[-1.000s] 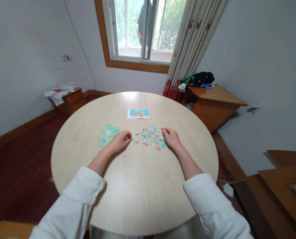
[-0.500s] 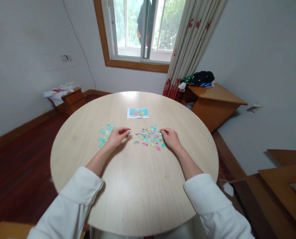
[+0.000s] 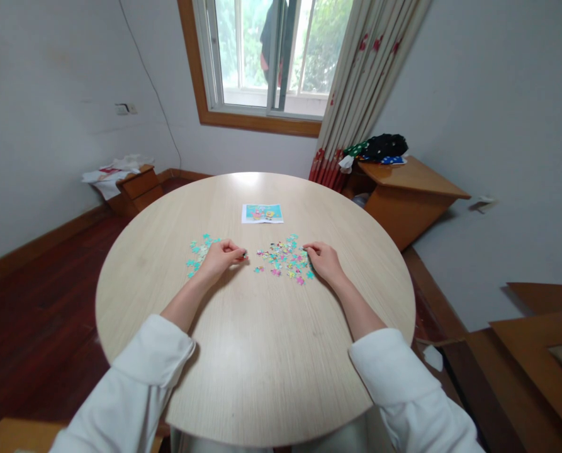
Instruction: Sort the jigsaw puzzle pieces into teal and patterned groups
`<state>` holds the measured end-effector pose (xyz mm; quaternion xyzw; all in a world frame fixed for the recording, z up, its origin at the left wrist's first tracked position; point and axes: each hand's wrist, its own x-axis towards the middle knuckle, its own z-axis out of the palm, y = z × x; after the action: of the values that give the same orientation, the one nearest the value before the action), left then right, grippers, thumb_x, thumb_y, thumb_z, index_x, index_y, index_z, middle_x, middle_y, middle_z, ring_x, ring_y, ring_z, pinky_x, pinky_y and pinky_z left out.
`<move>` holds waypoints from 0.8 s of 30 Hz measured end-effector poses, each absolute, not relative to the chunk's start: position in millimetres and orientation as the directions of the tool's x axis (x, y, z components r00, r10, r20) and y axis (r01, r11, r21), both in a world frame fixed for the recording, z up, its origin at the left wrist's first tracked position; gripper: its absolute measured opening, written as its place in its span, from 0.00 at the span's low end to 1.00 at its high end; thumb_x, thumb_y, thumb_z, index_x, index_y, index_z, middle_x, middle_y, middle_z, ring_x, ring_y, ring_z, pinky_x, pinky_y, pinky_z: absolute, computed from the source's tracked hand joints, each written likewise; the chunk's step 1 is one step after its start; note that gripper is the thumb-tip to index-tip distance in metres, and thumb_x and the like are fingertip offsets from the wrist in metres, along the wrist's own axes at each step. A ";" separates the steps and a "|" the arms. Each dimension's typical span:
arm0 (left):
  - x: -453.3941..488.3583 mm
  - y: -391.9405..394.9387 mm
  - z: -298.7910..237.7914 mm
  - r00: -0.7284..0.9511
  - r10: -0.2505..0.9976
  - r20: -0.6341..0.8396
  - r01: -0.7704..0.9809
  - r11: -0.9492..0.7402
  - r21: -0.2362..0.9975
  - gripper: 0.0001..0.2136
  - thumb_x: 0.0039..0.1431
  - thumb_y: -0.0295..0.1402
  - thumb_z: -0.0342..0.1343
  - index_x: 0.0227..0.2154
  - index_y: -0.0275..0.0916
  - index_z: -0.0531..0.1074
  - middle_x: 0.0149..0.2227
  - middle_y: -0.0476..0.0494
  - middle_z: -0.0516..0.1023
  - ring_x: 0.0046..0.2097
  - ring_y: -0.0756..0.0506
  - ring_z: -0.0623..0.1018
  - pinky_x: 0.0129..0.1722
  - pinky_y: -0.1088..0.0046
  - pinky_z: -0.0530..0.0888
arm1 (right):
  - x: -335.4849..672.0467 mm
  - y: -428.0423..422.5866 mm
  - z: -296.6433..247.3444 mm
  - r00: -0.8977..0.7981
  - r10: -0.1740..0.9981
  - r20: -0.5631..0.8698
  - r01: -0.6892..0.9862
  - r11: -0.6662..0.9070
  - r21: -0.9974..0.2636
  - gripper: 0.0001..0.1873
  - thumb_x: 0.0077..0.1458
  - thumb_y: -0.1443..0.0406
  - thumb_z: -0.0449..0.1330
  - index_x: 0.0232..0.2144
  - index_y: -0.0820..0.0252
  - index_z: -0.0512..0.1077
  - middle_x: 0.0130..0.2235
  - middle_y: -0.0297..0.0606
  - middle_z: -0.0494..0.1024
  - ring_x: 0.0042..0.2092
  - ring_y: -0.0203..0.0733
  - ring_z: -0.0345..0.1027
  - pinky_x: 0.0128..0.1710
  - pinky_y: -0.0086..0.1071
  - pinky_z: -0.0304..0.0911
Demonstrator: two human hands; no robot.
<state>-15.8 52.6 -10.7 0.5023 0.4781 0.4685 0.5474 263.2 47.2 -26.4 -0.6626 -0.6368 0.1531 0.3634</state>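
Many-coloured jigsaw puzzle pieces [image 3: 285, 257] lie loose in a heap between my hands, in turquoise, pink, yellow and white. My left hand [image 3: 223, 258] is pinched on a small puzzle piece [image 3: 245, 255], left of the heap. Behind that hand's wrist and knuckles lies a second group of mostly turquoise pieces [image 3: 196, 257], partly hidden by it. My right hand [image 3: 324, 259] rests at the heap's right edge, its thumb and forefinger pressed together at a piece; whether it grips one is too small to tell.
A printed picture card [image 3: 262, 214] with cartoon figures lies farther back on the round wooden table [image 3: 262, 352]. Beyond are a window and a curtain [image 3: 356, 82]. A wooden desk [image 3: 408, 182] with cloths on it stands at the right, a small cabinet [image 3: 141, 187] at the left.
The piece in my left fingertips has turned and now shows a darker, reddish side. My left hand has shifted very slightly; my right hand has stayed in place.
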 end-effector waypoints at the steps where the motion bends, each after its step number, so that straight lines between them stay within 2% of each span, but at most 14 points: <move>1: -16.2 53.2 -11.3 0.104 0.994 -0.045 -0.015 0.046 0.999 0.14 0.38 0.36 0.67 0.20 0.36 0.67 0.23 0.46 0.75 0.28 0.49 0.77 0.34 0.69 0.74 | 263.3 47.3 -26.9 0.142 0.955 0.261 0.732 0.076 -0.677 0.14 0.54 0.68 0.52 0.34 0.59 0.78 0.39 0.39 0.80 0.42 0.40 0.72 0.46 0.33 0.64; 8: -18.8 52.7 -7.8 0.112 0.994 0.005 0.124 -0.019 0.992 0.12 0.40 0.36 0.65 0.20 0.36 0.68 0.19 0.51 0.70 0.22 0.54 0.68 0.24 0.75 0.66 | 264.7 49.1 -30.4 0.144 0.937 0.319 0.702 0.131 -0.700 0.13 0.51 0.69 0.52 0.31 0.61 0.78 0.37 0.41 0.80 0.39 0.41 0.72 0.44 0.33 0.64; 12: -17.3 48.2 -1.5 0.174 0.983 -0.051 0.055 0.042 0.998 0.13 0.42 0.31 0.64 0.33 0.34 0.73 0.22 0.50 0.73 0.23 0.54 0.70 0.26 0.75 0.67 | 266.6 50.9 -32.5 0.158 0.918 0.365 0.661 0.176 -0.730 0.12 0.47 0.68 0.54 0.31 0.62 0.78 0.35 0.41 0.79 0.35 0.41 0.71 0.40 0.34 0.65; 14: -16.3 46.0 0.9 0.225 0.969 -0.104 0.047 0.096 0.994 0.14 0.44 0.30 0.64 0.36 0.33 0.73 0.23 0.49 0.74 0.24 0.53 0.73 0.29 0.74 0.69 | 267.1 51.2 -32.9 0.171 0.909 0.379 0.640 0.190 -0.745 0.13 0.46 0.67 0.55 0.31 0.62 0.78 0.33 0.41 0.78 0.33 0.40 0.70 0.37 0.34 0.64; 19: -15.0 40.7 5.7 0.392 0.894 -0.217 0.102 0.193 0.976 0.10 0.45 0.32 0.65 0.28 0.33 0.71 0.23 0.45 0.77 0.27 0.50 0.77 0.34 0.69 0.73 | 265.8 48.6 -29.6 0.209 0.904 0.373 0.573 0.195 -0.796 0.11 0.41 0.66 0.55 0.27 0.62 0.76 0.25 0.35 0.74 0.27 0.37 0.64 0.30 0.31 0.61; 24: -9.6 31.6 13.6 0.510 0.819 -0.264 0.288 0.127 0.949 0.09 0.47 0.33 0.63 0.24 0.34 0.69 0.18 0.47 0.75 0.22 0.52 0.74 0.25 0.75 0.67 | 263.5 45.4 -24.4 0.244 0.892 0.381 0.555 0.194 -0.809 0.04 0.37 0.67 0.55 0.20 0.60 0.71 0.21 0.30 0.67 0.24 0.34 0.60 0.27 0.29 0.57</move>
<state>-9.6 31.6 13.6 0.6234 0.4441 0.2191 0.6051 263.5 45.4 -24.4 -0.6119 -0.5912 0.1691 0.4973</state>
